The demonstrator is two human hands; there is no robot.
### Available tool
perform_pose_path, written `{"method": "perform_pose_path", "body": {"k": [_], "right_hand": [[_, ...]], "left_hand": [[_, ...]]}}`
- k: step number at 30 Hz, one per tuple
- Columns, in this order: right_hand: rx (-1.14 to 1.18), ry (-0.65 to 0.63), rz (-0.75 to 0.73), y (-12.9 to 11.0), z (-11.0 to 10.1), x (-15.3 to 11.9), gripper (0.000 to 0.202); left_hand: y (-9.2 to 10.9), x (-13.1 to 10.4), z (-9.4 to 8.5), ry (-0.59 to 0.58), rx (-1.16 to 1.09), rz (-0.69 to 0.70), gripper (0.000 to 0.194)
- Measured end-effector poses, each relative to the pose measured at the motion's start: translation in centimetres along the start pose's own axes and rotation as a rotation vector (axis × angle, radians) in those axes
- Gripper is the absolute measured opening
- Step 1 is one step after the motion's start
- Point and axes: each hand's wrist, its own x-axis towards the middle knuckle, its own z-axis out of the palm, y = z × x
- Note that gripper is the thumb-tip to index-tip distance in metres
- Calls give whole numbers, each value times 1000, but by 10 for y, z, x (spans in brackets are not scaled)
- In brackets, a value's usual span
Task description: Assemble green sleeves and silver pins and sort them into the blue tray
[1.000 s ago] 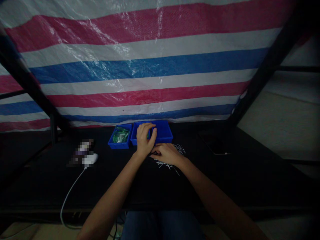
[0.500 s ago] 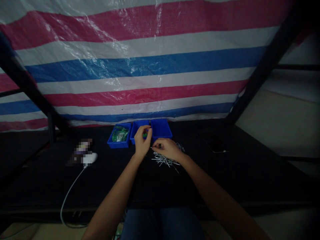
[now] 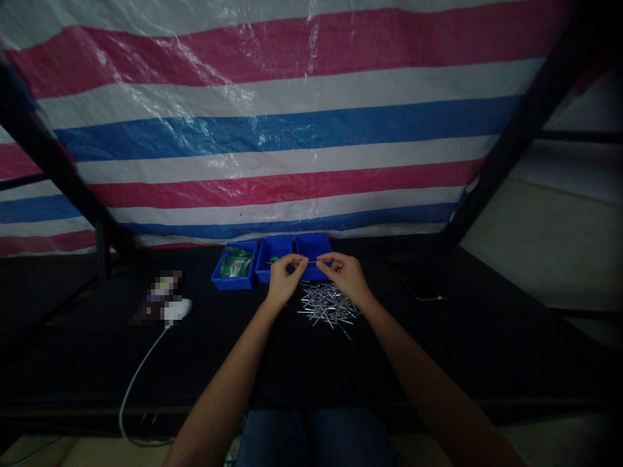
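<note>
Between my two hands a thin metal rod (image 3: pixel 312 261) is held level. The fingertips of my left hand (image 3: pixel 286 277) are pinched at its left end, in front of the middle blue bin (image 3: pixel 276 245). At the other end, the thumb and forefinger of my right hand (image 3: pixel 344 275) pinch it, in front of the right blue bin (image 3: pixel 314 244). Just below the hands lies a loose pile of silvery metal rods (image 3: pixel 327 305) on the black table. Some green pieces (image 3: pixel 273 260) show in the middle bin, partly hidden by my left hand.
A left blue bin (image 3: pixel 233 283) holds green and clear pieces. Farther left, a white rounded device (image 3: pixel 179 310) trails a cable (image 3: pixel 130 376) over the table edge. A dark flat device (image 3: pixel 416 279) lies to the right. Striped sheeting (image 3: pixel 292 149) hangs behind the bins.
My right hand has risen from over the pile and moved right. My left hand has come slightly right and lower. The rod now spans the gap between them.
</note>
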Motion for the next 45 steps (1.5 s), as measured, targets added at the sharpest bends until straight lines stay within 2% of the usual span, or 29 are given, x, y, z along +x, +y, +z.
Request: {"method": "perform_pose_path", "body": {"k": [6, 13, 19, 29, 36, 42, 45], "right_hand": [[89, 16, 11, -2, -1, 0, 24], [269, -16, 26, -1, 1, 2, 32], [347, -61, 39, -4, 3, 0, 31], [355, -55, 52, -6, 3, 0, 32], [252, -61, 30, -6, 1, -1, 26], [85, -63, -142, -8, 1, -2, 15], [-20, -90, -176, -10, 3, -5, 13]], "left_hand": [[-5, 0, 3, -55, 87, 59, 20], [-6, -2, 5, -122, 163, 88, 15], [-4, -2, 5, -105, 163, 89, 14], [-4, -1, 5, -95, 140, 78, 15], [-7, 0, 4, -65, 133, 76, 14], [-7, 1, 1, -53, 99, 57, 15], [-6, 2, -1, -53, 79, 43, 16]]}}
